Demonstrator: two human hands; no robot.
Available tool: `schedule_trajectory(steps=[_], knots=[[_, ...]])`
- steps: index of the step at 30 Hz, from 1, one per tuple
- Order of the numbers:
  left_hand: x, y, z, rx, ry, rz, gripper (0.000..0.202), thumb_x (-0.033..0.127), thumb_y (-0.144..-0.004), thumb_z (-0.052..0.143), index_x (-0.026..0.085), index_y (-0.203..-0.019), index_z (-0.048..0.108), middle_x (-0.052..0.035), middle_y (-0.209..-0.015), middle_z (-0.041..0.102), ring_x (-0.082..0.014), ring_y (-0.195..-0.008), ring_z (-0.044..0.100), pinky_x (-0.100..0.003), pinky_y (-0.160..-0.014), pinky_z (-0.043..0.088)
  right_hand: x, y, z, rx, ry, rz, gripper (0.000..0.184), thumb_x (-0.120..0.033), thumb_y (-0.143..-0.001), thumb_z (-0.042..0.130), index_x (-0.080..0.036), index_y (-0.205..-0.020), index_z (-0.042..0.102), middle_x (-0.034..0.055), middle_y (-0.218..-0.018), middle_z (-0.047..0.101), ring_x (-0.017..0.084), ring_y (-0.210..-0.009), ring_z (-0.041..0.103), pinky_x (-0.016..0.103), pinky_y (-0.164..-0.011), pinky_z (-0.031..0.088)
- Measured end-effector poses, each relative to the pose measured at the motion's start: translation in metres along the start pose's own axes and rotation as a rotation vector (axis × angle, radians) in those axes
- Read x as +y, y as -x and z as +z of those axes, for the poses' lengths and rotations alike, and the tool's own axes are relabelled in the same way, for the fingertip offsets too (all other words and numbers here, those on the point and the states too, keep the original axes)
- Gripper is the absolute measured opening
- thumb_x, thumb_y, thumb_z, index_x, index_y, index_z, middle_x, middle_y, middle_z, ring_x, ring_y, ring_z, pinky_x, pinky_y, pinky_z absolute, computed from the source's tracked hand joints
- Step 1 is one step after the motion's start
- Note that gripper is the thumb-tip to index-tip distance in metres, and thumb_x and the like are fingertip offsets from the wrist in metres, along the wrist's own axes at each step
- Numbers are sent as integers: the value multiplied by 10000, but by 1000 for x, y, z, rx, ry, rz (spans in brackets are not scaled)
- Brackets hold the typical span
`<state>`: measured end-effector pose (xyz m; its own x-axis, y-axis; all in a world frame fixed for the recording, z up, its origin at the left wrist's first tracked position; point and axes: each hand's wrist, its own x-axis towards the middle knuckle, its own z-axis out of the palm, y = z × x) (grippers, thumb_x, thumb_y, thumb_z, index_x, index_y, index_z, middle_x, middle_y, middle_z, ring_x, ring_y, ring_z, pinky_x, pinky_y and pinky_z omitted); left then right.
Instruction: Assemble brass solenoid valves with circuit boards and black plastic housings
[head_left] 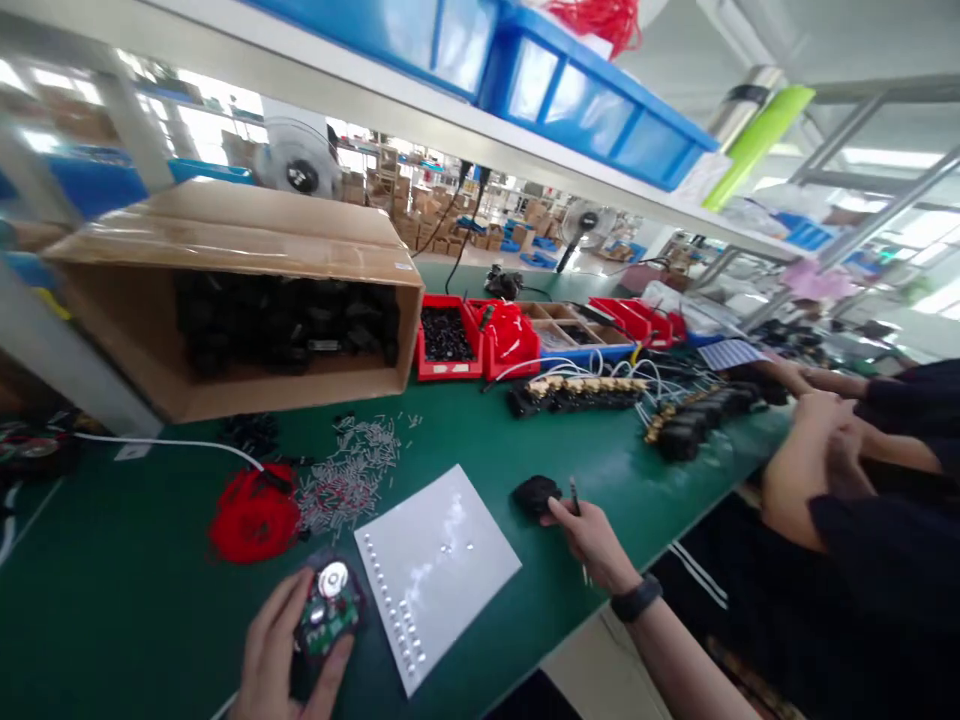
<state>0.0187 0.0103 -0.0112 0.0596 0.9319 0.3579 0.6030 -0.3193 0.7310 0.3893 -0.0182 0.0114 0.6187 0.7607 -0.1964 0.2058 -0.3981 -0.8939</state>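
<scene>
My left hand (281, 650) is closed around a small dark housing with a green circuit board (327, 612) and a round silver disc on it. To the right, my right hand (596, 540) pinches a thin dark pen-like tool (575, 495); its exact kind is unclear. The fingertips of that hand are at a black lumpy part (535, 493) on the table, and whether they grip it cannot be made out. Between my hands lies a white sheet (442, 570) with rows of small shiny pieces along its left edge and a few near its middle.
Red wire (255, 515) and many small loose pins (349, 475) lie on the green table (150, 560). Behind stand a cardboard box (240, 225) of black parts and red bins (450, 370). Wired black assemblies (585, 395) sit farther right, near another person's arms (806, 470). A shelf hangs overhead.
</scene>
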Motion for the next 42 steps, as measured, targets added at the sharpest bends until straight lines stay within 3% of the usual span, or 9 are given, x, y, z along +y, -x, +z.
schedule_trajectory(steps=[3,6,12,16,19,25,30,35,42], knots=[[8,-2,-5,-47,-53,1,529,420,-848,459,217,-1325,356,-126,-1279,395,-323,-1193,414,-520,-1012,366,5,12,-23,74,188,-95,347,-377,-580,765,-180,-836,639,52,-790,578,204,-681,568,280,-569,416],[11,-3,-6,-52,-113,-21,559,495,-817,468,184,-1278,403,-142,-1308,359,-347,-1232,372,-533,-1007,367,-5,11,-26,-62,521,-264,766,-230,-542,786,-253,-1253,502,91,-1238,469,254,-980,568,329,-794,424],[4,-7,-2,-83,-77,-261,680,597,-720,530,174,-1244,433,-152,-1346,375,-404,-1217,394,-607,-964,369,-32,0,-4,-166,606,-319,476,-251,-650,720,-172,-1099,582,97,-1096,539,213,-863,582,319,-753,434],[8,-12,-8,-93,213,-452,673,584,-722,553,192,-1253,418,-113,-1209,513,-315,-1016,577,-479,-842,506,-48,33,25,-420,-158,-145,464,-513,-853,438,-199,-1193,478,15,-792,553,66,-423,342,189,-397,287],[35,-11,-22,-103,172,-238,548,515,-750,579,214,-1198,487,-77,-1117,560,-249,-930,603,-379,-787,529,-58,68,60,-846,-814,208,516,-583,-824,440,-248,-1217,465,-21,-699,534,30,-372,131,151,-350,128],[92,-11,-31,-241,-351,201,447,309,-712,680,253,-1142,575,-71,-917,529,-255,-855,526,-402,-736,482,-60,104,125,-912,-886,496,460,-575,-769,570,-254,-1096,531,-24,-754,598,8,-355,87,154,-330,79],[94,-7,-25,-329,-474,180,466,274,-694,701,240,-1136,557,-75,-912,515,-271,-855,502,-406,-724,457,-63,112,128,-905,-545,92,422,-560,-861,452,-254,-1147,493,-18,-756,542,58,-420,336,159,-357,226],[86,-4,-19,-276,-377,132,598,284,-695,698,179,-1221,434,-75,-957,537,-268,-886,511,-414,-777,439,-69,117,118,-843,-145,-514,387,-412,-929,367,-205,-1252,415,72,-1181,518,217,-1059,504,344,-918,399],[69,4,-13,-105,-249,187,724,266,-713,649,171,-1349,316,-93,-985,555,-267,-897,527,-416,-809,425,-69,130,128,-726,121,-651,447,-308,-908,384,-166,-1326,313,117,-1222,507,234,-1030,531,362,-892,411]])
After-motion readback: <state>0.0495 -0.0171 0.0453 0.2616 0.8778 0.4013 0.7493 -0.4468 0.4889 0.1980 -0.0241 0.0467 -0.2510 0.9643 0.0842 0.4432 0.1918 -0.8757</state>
